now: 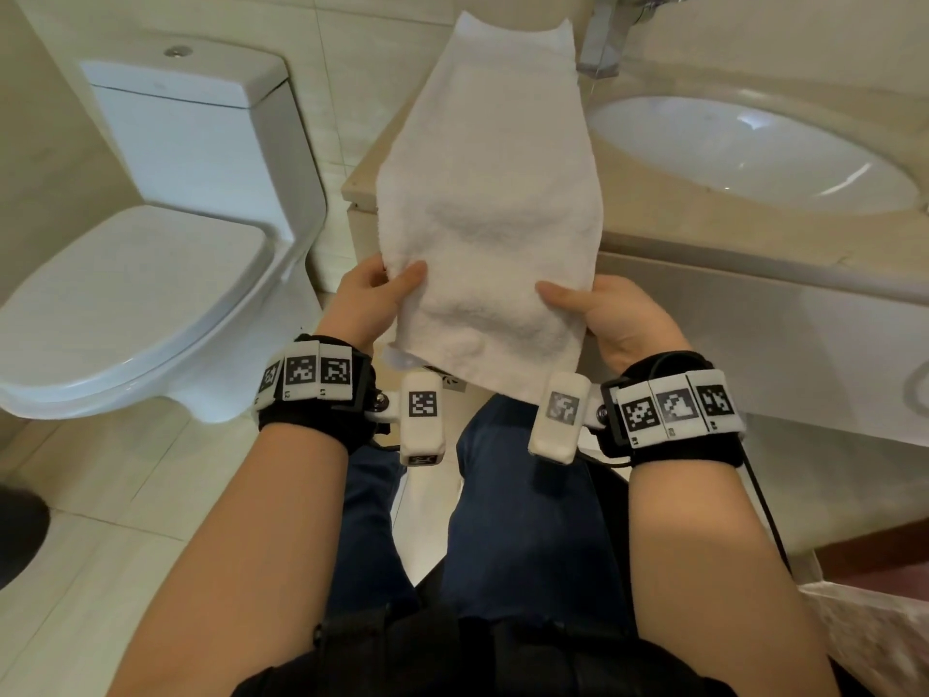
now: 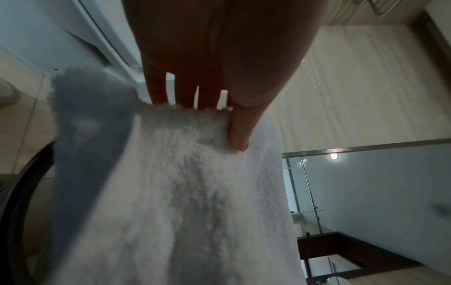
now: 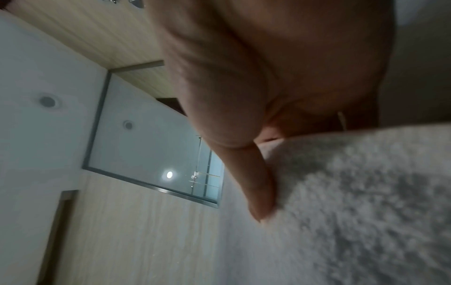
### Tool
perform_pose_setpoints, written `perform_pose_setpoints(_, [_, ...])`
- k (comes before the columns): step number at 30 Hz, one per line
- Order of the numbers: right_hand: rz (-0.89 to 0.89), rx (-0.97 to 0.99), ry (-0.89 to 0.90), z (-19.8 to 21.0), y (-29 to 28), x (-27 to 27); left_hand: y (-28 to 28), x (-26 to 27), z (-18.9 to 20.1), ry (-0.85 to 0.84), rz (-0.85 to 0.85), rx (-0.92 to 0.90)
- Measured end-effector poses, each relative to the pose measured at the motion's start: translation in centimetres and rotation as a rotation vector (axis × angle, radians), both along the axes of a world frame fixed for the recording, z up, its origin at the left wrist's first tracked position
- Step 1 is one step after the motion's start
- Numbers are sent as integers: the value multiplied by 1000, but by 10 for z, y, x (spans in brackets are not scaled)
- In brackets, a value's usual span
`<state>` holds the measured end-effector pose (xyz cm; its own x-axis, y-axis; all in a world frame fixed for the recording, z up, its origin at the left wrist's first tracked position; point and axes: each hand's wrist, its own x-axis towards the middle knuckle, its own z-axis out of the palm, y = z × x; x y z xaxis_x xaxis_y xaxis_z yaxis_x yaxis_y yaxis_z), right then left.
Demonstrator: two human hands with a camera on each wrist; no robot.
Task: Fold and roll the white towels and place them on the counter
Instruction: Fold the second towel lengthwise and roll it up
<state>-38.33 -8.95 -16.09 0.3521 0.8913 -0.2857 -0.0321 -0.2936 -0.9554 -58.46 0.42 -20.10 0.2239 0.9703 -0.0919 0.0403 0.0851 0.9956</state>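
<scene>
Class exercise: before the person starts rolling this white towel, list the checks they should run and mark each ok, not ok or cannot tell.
1. Left hand grips the towel edge, thumb on top: ok.
2. Right hand grips the opposite edge: ok.
3. Far end lies on the counter: ok.
4. Towel lies flat, no bunching: not ok, near end hangs off.
5. Clear of the sink: ok.
6. Fold layers aligned: cannot tell.

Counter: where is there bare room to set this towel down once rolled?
The towel itself, gripped by left hand and right hand, covers the counter's left end. Bare: the front strip before the sink. Crowded near the faucet.
</scene>
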Motion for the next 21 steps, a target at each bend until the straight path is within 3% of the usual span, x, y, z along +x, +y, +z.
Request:
perform_pose_setpoints(6, [-55, 232, 411, 25, 3, -13, 0, -29, 12, 35, 130, 23])
perform_pose_setpoints(10, [-44, 306, 750, 34, 8, -26, -12, -47, 18, 90, -157, 82])
perform_pose_setpoints(13, [-58, 362, 828, 40, 13, -31, -25, -47, 14, 44, -354, 117])
perform_pose_setpoints(21, [-111, 497, 875, 43, 29, -48, -35, -48, 28, -354, -436, 126])
